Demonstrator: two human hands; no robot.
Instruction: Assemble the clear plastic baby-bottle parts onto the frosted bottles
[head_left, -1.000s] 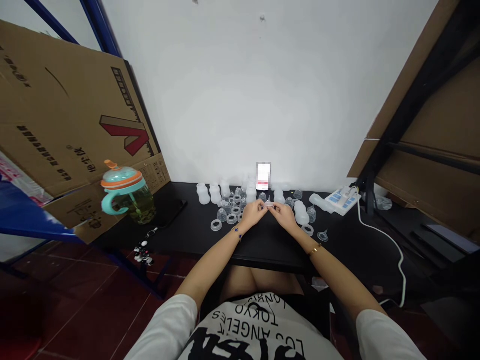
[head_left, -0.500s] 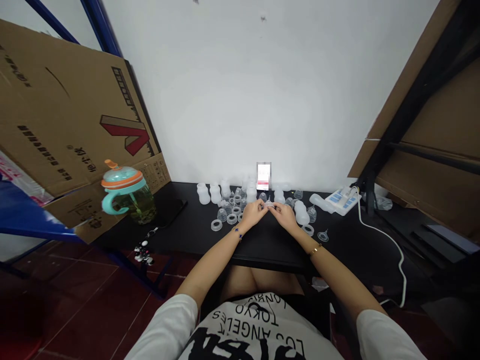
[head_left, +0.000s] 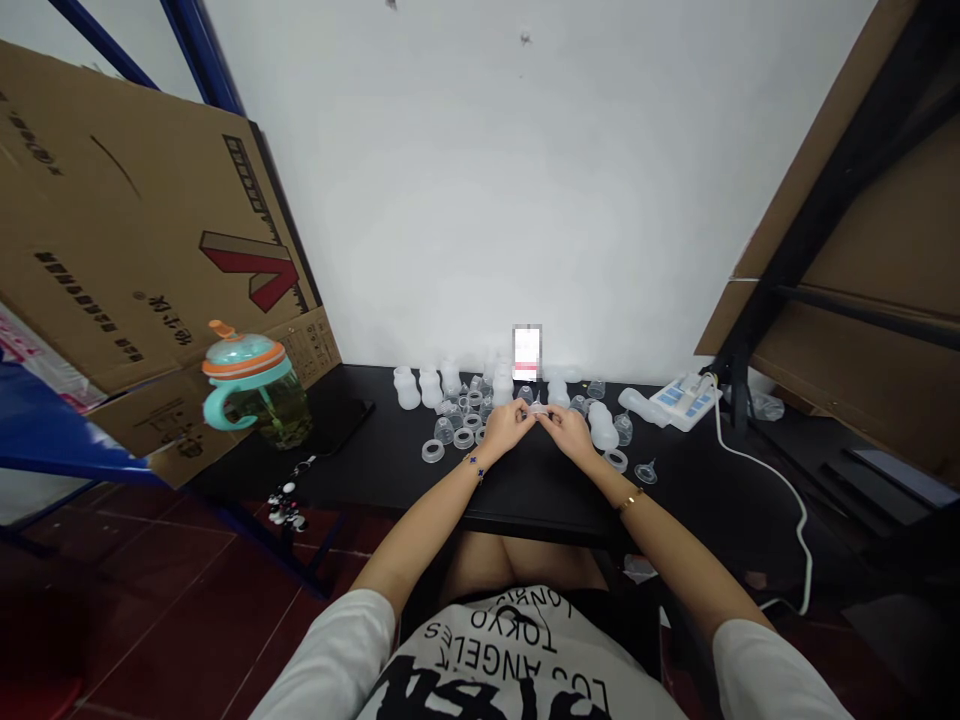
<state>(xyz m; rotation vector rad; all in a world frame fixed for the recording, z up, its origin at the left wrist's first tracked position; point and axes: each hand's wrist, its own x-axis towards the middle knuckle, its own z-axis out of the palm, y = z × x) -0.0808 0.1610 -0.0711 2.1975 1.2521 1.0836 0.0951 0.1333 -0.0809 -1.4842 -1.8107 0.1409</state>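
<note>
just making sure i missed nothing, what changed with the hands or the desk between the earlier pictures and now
Nothing has visibly moved, and nothing was taken hold of or let go. The left hand and right hand still hold the small translucent piece between them. The leftmost white bottle and the lidded jug stayed where they were.

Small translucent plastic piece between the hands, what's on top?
A clear pointed tip rises from the small translucent plastic piece. The left hand and right hand cover its sides; its underside is hidden.
</note>
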